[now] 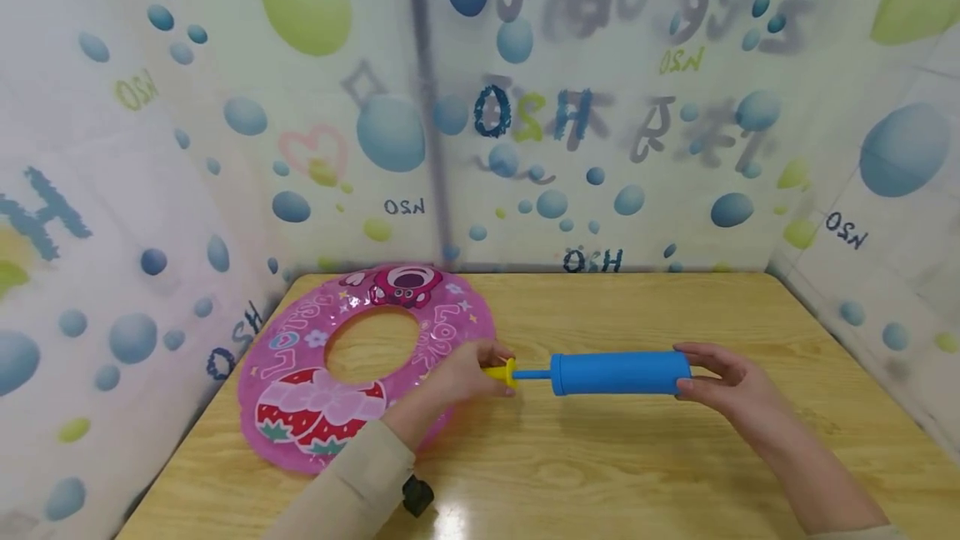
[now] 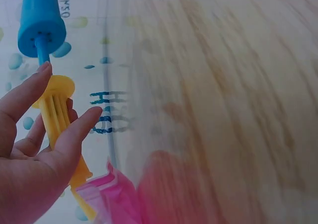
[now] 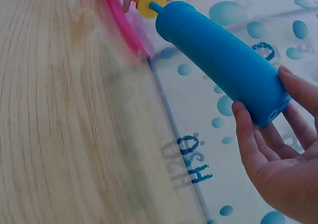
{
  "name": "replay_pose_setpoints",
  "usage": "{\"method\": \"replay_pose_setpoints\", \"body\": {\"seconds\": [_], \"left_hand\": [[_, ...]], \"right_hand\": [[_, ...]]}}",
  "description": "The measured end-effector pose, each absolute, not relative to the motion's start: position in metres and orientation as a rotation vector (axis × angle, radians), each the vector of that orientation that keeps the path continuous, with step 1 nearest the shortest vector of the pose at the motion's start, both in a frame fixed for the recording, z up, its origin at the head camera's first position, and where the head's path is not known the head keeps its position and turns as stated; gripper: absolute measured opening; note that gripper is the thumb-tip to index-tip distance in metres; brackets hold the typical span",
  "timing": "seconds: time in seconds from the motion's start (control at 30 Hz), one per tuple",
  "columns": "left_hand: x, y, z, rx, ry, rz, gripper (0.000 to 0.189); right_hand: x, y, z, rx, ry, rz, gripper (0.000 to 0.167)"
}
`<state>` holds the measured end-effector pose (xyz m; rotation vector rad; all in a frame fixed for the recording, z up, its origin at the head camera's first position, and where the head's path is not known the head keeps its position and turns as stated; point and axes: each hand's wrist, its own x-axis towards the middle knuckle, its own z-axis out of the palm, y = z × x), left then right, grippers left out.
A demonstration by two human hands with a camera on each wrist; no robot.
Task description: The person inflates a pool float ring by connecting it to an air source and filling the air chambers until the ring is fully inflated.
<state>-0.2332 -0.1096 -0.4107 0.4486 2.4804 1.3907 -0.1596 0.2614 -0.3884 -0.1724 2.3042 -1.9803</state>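
A blue hand pump is held level above the table, between both hands. My left hand grips its yellow nozzle-like end piece, thumb and fingers round it just behind the round flange. A short length of thin blue rod shows between that flange and the barrel. At the other end, my right hand pinches the barrel's end with thumb and fingertips, as the right wrist view also shows. Beside and partly behind my left hand lies a pink swim ring with strawberry and bear prints, looking inflated.
The wooden table stands against walls covered in bubble-patterned sheeting at the back and sides. A small black object shows beside the left sleeve.
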Motion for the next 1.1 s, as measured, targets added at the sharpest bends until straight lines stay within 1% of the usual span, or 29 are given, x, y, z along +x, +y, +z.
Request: {"method": "replay_pose_setpoints", "body": {"seconds": [0.2,0.43,0.6,0.8,1.1], "left_hand": [[-0.233,-0.115,-0.413,0.439,2.534,1.346,0.041],[-0.234,-0.126,-0.412,0.454,2.535,1.315,0.040],[-0.236,-0.131,-0.414,0.498,2.543,1.316,0.038],[-0.235,-0.130,-0.413,0.522,2.529,1.330,0.038],[-0.229,-0.124,-0.411,0.484,2.514,1.333,0.038]], "right_hand": [[-0.152,0.281,-0.391,-0.103,2.249,-2.040,0.038],[-0.147,0.310,-0.396,-0.186,2.138,-2.160,0.040],[-0.143,0.319,-0.398,-0.225,2.110,-2.178,0.041],[-0.145,0.311,-0.398,-0.246,2.143,-2.100,0.036],[-0.151,0.275,-0.397,-0.172,2.188,-1.973,0.029]]}}
